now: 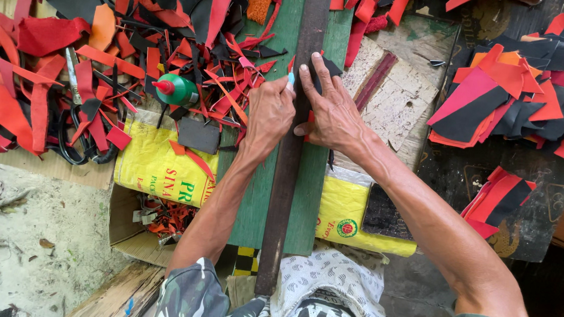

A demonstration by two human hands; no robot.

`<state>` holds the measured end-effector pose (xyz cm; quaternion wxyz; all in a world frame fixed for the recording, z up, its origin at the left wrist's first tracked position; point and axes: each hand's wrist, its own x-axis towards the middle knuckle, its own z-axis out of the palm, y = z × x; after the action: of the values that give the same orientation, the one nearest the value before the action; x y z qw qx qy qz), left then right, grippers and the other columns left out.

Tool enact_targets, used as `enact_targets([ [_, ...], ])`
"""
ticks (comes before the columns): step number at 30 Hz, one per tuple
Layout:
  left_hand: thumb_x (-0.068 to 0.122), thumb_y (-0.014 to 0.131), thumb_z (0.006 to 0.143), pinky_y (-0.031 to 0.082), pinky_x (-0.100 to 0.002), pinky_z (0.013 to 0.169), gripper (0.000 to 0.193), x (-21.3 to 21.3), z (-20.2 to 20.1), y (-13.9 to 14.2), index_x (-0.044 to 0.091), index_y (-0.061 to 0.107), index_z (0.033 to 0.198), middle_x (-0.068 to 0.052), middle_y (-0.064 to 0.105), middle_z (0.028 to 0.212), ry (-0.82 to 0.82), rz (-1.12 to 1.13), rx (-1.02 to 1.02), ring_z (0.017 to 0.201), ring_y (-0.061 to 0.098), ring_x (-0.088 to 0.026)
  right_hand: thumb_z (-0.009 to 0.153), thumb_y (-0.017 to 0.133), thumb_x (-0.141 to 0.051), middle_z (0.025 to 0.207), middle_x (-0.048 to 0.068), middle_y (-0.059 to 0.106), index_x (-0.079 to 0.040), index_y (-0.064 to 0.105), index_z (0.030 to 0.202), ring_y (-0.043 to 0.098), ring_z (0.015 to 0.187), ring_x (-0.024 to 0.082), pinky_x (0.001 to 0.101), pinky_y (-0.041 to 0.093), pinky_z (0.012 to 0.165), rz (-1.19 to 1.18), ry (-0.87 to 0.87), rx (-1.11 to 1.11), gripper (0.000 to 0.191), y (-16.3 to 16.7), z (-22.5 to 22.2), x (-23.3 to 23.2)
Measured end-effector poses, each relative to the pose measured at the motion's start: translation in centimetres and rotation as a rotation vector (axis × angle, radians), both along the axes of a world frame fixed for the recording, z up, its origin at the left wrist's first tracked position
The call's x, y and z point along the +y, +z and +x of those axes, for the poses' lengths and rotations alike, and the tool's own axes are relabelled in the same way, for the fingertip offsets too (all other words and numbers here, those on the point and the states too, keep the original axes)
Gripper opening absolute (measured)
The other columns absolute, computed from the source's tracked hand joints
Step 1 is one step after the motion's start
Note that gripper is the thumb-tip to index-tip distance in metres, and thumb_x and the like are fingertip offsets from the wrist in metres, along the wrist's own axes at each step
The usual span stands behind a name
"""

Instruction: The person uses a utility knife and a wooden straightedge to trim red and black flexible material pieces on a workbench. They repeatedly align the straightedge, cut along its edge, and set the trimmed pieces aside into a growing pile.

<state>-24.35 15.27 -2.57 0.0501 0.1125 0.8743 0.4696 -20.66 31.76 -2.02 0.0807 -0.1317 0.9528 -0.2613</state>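
A green board [265, 177] lies before me among red, orange and black scraps [51, 72]. My right hand [333, 110] presses flat, fingers spread, on a small black piece [329, 70] beside the long dark straightedge [289, 159]. My left hand [269, 113] is closed around a pale blue tool [291, 79] at that edge, a green glue bottle [176, 89] just beside.

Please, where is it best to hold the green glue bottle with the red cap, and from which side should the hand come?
Grip the glue bottle around its round green body, not the thin red nozzle. It lies on its side among leather scraps, nozzle pointing left. Coming from above seems best, fingers closing across the body's width, because scraps crowd it all around. The left hand is nearest.
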Motion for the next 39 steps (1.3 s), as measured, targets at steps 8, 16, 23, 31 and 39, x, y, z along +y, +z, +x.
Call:
enact_targets([
  [8,0.003,0.054,0.097,0.049,-0.043,0.056,0.016,-1.4,2.7,0.6,-0.005,0.067,0.093,-0.025,0.063,0.069,-0.018,0.004,-0.061,0.063,0.070,-0.037,0.054,0.096,-0.028,0.163,0.031,0.014,0.006,0.029,0.156,0.049,0.118,0.051,0.0517,0.044,0.105,0.026,-0.010,-0.018,0.127,-0.2,0.1,-0.5],
  [16,0.004,0.053,0.098,0.049,-0.044,0.056,0.016,-2.9,5.0,1.4,-0.005,0.064,0.090,-0.025,0.063,0.071,-0.019,0.022,-0.075,0.065,0.069,-0.037,0.056,0.095,-0.032,0.162,0.033,0.014,0.008,0.029,0.155,0.049,0.116,0.053,0.0532,0.044,0.105,0.028,-0.005,-0.003,0.125,-0.5,0.3,-1.1],
  [23,0.004,0.057,0.097,0.048,-0.047,0.060,0.011,-3.6,6.5,1.5,-0.004,0.062,0.092,-0.025,0.064,0.077,-0.037,-0.004,0.049,0.072,0.067,-0.042,0.056,0.094,-0.031,0.163,0.032,0.012,0.007,0.030,0.156,0.049,0.117,0.054,0.0534,0.044,0.105,0.059,-0.026,-0.026,0.124,0.2,0.3,-1.4],
  [31,0.002,0.056,0.094,0.049,-0.048,0.064,0.016,-6.0,11.8,1.6,-0.006,0.067,0.104,-0.023,0.066,0.080,-0.026,-0.076,-0.030,0.072,0.067,-0.041,0.060,0.095,-0.033,0.164,0.031,0.011,0.006,0.026,0.157,0.048,0.120,0.055,0.0554,0.042,0.107,0.030,-0.019,-0.032,0.125,-0.6,0.9,-1.7],
  [39,0.006,0.059,0.097,0.052,-0.039,0.059,0.025,-7.2,13.9,3.6,-0.004,0.070,0.117,-0.019,0.071,0.085,0.009,-0.005,-0.157,0.068,0.071,-0.027,0.058,0.096,-0.038,0.164,0.030,0.012,0.003,0.029,0.158,0.049,0.123,0.053,0.0528,0.042,0.108,-0.016,0.019,0.045,0.127,-1.1,1.7,-0.7],
])
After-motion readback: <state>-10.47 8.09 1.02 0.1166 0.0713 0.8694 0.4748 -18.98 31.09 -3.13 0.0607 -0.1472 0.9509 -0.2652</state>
